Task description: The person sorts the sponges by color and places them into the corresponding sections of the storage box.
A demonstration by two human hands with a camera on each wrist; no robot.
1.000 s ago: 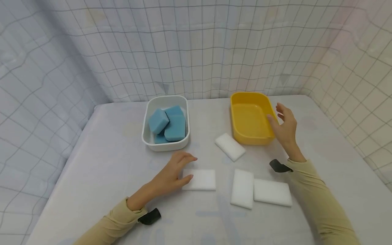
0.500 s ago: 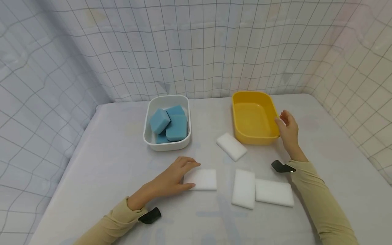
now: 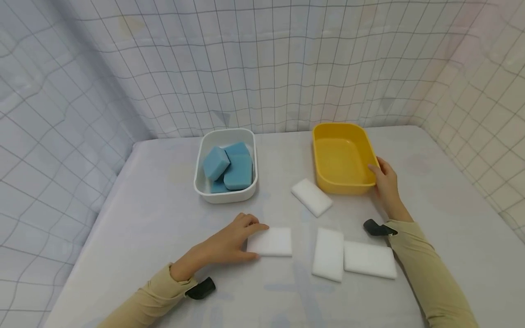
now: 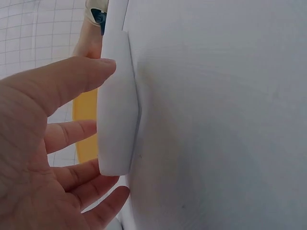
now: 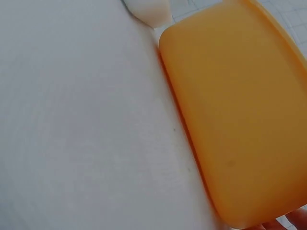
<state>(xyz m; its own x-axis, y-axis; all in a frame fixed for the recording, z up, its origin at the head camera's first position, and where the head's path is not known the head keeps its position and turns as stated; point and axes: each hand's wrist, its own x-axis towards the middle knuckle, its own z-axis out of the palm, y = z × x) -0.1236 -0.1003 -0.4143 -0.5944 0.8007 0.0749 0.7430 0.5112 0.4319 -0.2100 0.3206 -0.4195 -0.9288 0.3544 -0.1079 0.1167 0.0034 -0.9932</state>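
Observation:
A flat white sponge [image 3: 270,241] lies on the table in front of my left hand [image 3: 229,241]. The thumb [image 4: 91,72] is along its near side and the fingers reach round its far side and end, pinching it. At the back right, my right hand [image 3: 387,184] grips the right side wall of a yellow tub [image 3: 346,188], thumb over the rim and fingers outside. In the right wrist view the tub's outer wall [image 5: 230,110] fills the right side, with only a few fingertips showing at the bottom corner.
A white tub [image 3: 223,198] with several blue sponges [image 3: 239,173] stands at the back left. Three more white sponges lie between the hands: one angled near the yellow tub [image 3: 311,197], one upright [image 3: 328,255] and one crosswise [image 3: 370,259]. Gridded curtains [image 3: 266,68] surround the table.
My left hand has lowered, its thumb moving to the near edge of the white sponge and its fingers closing in. My right hand has come down and closed on the yellow tub's rim.

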